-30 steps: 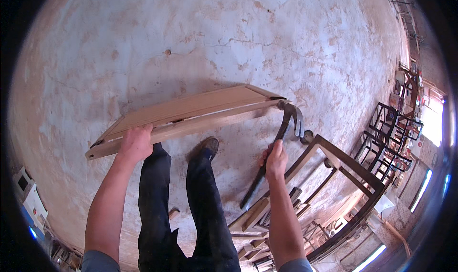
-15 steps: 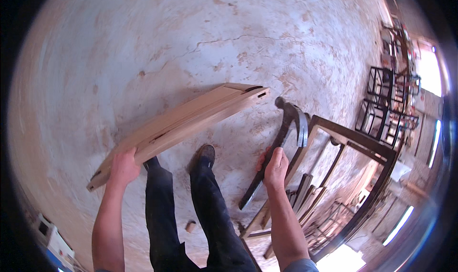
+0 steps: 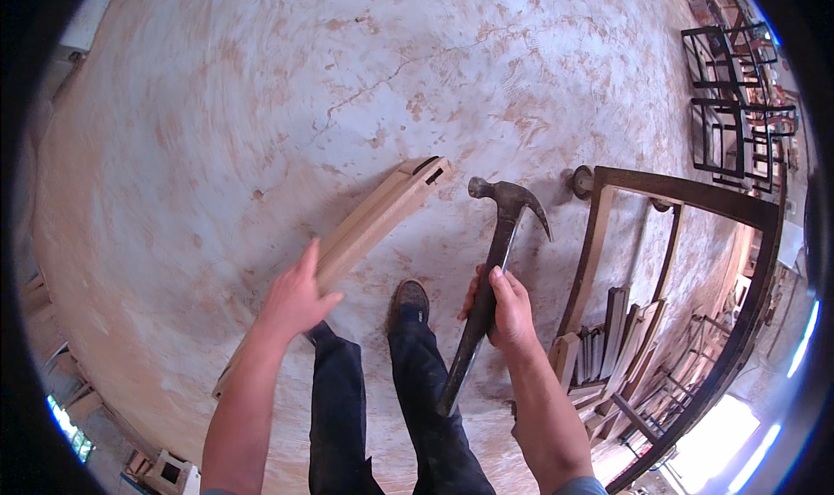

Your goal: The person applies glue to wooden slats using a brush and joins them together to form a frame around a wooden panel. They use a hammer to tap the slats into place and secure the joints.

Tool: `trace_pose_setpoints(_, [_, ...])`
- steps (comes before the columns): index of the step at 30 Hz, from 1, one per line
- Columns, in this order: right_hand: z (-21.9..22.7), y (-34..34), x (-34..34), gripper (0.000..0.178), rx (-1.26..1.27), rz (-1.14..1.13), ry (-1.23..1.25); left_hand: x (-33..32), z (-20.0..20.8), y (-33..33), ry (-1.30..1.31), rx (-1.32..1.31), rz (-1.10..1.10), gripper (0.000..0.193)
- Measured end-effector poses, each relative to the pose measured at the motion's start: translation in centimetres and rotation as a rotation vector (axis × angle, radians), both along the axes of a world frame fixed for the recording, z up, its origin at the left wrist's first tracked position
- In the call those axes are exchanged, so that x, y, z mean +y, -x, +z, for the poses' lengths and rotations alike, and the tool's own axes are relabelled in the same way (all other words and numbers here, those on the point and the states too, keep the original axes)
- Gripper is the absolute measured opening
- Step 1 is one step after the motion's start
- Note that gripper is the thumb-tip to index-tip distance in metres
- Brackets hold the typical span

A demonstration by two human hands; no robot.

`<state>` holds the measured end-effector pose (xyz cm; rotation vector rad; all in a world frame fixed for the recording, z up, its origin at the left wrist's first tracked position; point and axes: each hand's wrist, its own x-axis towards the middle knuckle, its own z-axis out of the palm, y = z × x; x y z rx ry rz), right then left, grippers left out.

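My right hand (image 3: 504, 308) is wrapped round the dark handle of a claw hammer (image 3: 497, 260). The hammer's head points away from me, with the claw to the right. On the left, a pale wooden frame piece (image 3: 373, 221) slants from lower left to upper right, with a dark slot near its far end. My left hand (image 3: 295, 295) lies over its middle, fingers stretched and thumb spread apart. Hand and forearm hide part of the wood's near half. My legs and one shoe show below it.
A dark-edged wooden frame (image 3: 686, 191) stands at right, with several wooden strips (image 3: 612, 339) within it. Black metal stands (image 3: 725, 135) line the far right. The concrete floor (image 3: 261, 104) is cracked and stained. A white box-like thing (image 3: 169, 476) sits at lower left.
My left hand has moved along the wooden piece toward its middle, its fingers now spread. The wooden piece slants more steeply. The hammer has turned in my right hand, and the view has shifted.
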<state>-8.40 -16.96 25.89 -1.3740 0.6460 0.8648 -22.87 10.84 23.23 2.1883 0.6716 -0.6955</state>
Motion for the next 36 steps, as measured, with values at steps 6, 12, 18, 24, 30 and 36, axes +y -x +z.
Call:
trace_pose_setpoints(6, [-3.7, -0.3, 0.4, 0.038, 0.237, -0.084, -0.043, -3.3, -1.1, -10.1, -0.062, 0.126, -0.082, 0.076])
trace_pose_setpoints(12, [-8.4, 0.3, 0.3, 0.044, 0.496, -0.128, -0.291, -3.4, -2.1, -10.9, -0.080, 0.147, -0.054, 0.054])
trace_pose_setpoints(18, [-11.0, -0.5, 1.6, 0.045, 0.582, -0.175, -0.497, -3.7, -1.7, -11.0, -0.106, 0.142, -0.061, 0.049])
trace_pose_setpoints(24, [-11.8, -1.4, 0.6, 0.046, 0.543, -0.071, -0.386, -3.9, -2.2, -10.6, -0.090, 0.120, -0.025, 0.046])
trace_pose_setpoints(30, [-11.7, -2.1, 0.1, 0.044, 0.510, 0.095, -0.422, -3.6, -2.2, -10.7, -0.093, 0.192, -0.017, 0.048])
trace_pose_setpoints(36, [-12.5, -2.5, -2.2, 0.045, 0.506, -0.009, -0.174, -3.9, -2.2, -10.3, -0.097, 0.136, -0.010, 0.045])
